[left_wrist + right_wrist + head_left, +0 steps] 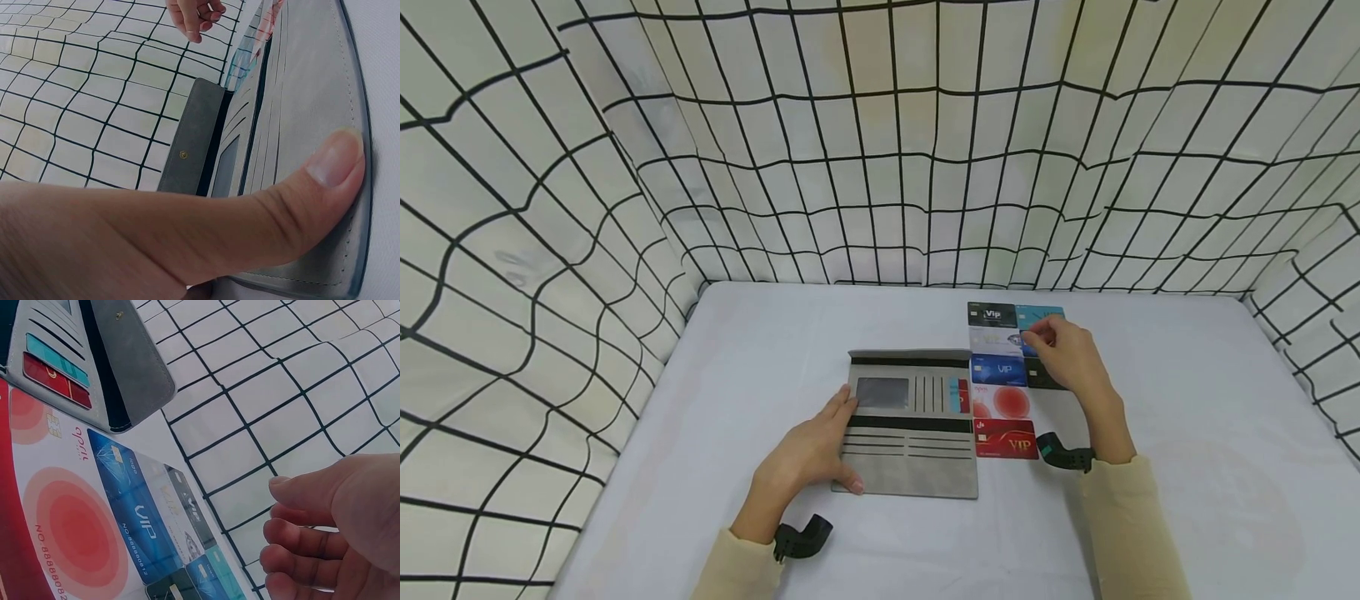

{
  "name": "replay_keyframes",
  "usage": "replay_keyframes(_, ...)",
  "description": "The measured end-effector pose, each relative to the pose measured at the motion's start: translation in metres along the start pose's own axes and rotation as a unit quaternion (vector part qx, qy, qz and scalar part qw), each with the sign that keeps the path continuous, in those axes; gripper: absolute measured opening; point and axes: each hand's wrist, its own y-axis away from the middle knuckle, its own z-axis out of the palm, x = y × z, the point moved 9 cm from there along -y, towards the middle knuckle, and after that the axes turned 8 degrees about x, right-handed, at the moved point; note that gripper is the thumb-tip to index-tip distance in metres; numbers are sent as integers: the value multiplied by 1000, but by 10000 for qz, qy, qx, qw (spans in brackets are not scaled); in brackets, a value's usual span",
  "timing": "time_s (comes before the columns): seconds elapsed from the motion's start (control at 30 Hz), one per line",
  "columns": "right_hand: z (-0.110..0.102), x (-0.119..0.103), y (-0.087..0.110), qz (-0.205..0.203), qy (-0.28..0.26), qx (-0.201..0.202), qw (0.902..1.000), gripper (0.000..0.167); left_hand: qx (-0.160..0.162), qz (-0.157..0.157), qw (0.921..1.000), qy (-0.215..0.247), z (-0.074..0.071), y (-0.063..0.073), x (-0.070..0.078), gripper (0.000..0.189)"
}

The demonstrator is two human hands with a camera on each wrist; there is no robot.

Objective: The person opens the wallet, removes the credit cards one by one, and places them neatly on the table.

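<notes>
A grey wallet (pixel 910 477) lies unfolded, with a teal card (pixel 954 395) and a red card (pixel 965 396) tucked in its upper right slots. My left hand (pixel 808 446) rests on its left edge, thumb pressing the lower corner. Bank-style cards lie to its right, including a red VIP card (pixel 1006 450), a card with red circles (pixel 78 531), a blue VIP card (pixel 997 368) and a black card (pixel 992 314). Over the right column hovers my right hand (pixel 1071 358), fingers loosely curled with nothing between them, partly hiding a blue card (pixel 206 578) and a dark card (pixel 1043 375).
A white-covered table (pixel 760 358) carries everything. Black-gridded white cloth (pixel 895 183) rises behind it and at both sides. Each wrist wears a black camera band, the left one (pixel 802 537) close to the wallet's lower left corner. A teal card (pixel 1037 314) lies at the far right of the rows.
</notes>
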Motion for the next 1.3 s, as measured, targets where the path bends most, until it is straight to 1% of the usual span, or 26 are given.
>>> replay_keyframes(0.43, 2, -4, 0, -81, 63, -37, 9999, 32, 18, 15, 10000, 17, -1, -1, 1, 123)
replay_keyframes(0.53, 5, -6, 0, -100, 74, -98, 9999, 33, 23, 11, 10000, 18, -1, -1, 0, 123)
replay_keyframes(0.83, 22, -21, 4, -232, -32, -432, 9988, 38, 39, 6, 10000, 58, -2, -1, -1, 123)
replay_keyframes(1.13, 42, -36, 10, -400, -113, -913, 9950, 28, 13, -29, 10000, 78, -2, -1, 0, 122)
replay_keyframes(1.2, 47, -41, 12, -399, -103, -1035, 9938, 28, 15, -28, 10000, 84, -2, -1, 0, 122)
replay_keyframes(1.3, 56, -47, 15, -510, -77, -1184, 9916, 31, 11, -40, 9999, 103, -1, 0, 0, 122)
